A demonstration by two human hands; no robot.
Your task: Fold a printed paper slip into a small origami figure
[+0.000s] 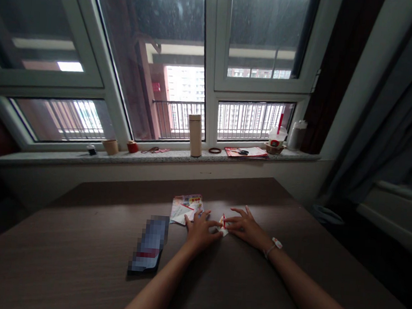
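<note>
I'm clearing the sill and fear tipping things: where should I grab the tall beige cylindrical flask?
Wrap your fingers around the middle of the tall beige cylindrical flask from the room side: it stands upright on the granite windowsill, glass behind it, and its straight body suits an even grip.

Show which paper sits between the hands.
The small folded paper between the left hand and right hand; the larger printed sheet lies beyond the left hand.

No legible text. Centre of the table: printed leaflet (186, 207), red and yellow lettering too small to read. Window sill, right of centre: red booklet (246, 152), markings unreadable. Left of the leaflet: pixelated object (148, 244), blurred throughout.
</note>
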